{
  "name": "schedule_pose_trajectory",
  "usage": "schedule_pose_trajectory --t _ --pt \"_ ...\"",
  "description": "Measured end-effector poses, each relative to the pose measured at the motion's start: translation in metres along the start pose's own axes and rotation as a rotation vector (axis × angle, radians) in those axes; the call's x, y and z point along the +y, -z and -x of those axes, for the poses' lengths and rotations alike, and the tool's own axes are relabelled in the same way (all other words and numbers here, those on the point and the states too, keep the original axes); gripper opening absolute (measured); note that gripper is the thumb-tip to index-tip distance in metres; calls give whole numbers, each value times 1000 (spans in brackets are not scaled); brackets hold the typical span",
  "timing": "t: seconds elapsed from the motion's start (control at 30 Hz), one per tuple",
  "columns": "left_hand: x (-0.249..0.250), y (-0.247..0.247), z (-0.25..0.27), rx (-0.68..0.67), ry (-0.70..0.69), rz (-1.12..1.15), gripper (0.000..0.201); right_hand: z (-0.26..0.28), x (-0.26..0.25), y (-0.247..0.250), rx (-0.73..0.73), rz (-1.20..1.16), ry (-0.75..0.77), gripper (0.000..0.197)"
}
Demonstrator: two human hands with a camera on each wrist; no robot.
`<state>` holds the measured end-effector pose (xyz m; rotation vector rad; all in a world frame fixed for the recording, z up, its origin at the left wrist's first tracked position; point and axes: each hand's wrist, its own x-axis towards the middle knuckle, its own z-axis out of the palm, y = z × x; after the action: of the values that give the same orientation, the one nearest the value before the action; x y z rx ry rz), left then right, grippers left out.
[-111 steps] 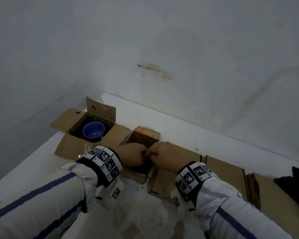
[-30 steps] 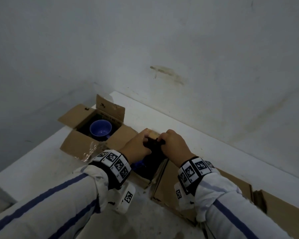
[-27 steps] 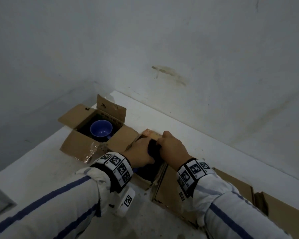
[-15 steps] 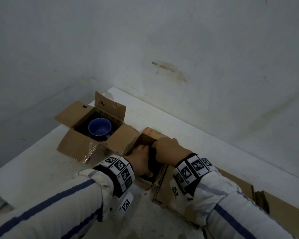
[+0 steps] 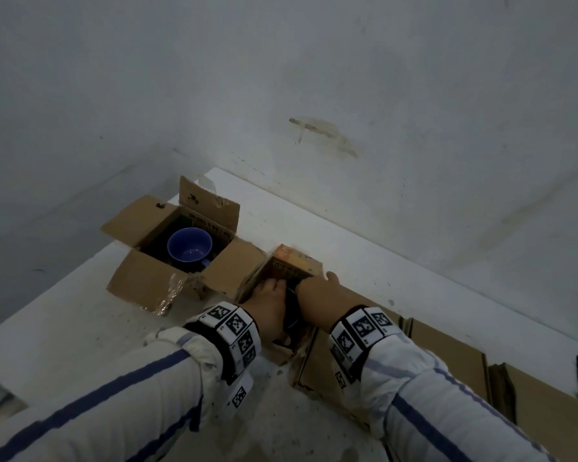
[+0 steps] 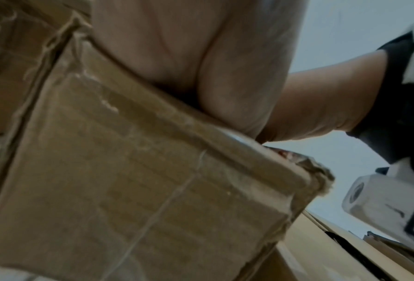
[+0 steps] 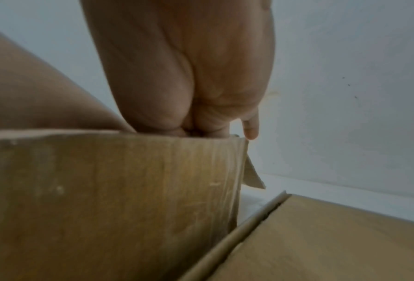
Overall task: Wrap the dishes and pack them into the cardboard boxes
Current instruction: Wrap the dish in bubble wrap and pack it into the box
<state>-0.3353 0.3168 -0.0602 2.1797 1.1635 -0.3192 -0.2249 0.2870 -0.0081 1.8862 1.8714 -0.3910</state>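
While both hands are sunk in the small box (image 5: 289,271), left hand (image 5: 270,303) & right hand (image 5: 316,295) flank a dark-wrapped dish (image 5: 292,310); fingers hidden below the rim, so can't tell if they're curled on it. Best bet: lower it straight, w/ wrap tucked under, then slide fingers out slowly. Blue cup (image 5: 190,245) sits in the open box (image 5: 141,281) to the left.
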Motion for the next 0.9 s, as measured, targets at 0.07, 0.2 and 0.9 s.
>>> schedule_pose_trajectory --t 0.07,0.2,0.9 --pt "0 0 3 16 -6 8 113 0 4 -4 50 -68 12 24" --pt "5 10 11 22 -32 18 95 11 24 -8 262 -306 -35 33" --pt "325 -106 7 -54 -370 104 13 227 249 -157 445 -815 -501 24"
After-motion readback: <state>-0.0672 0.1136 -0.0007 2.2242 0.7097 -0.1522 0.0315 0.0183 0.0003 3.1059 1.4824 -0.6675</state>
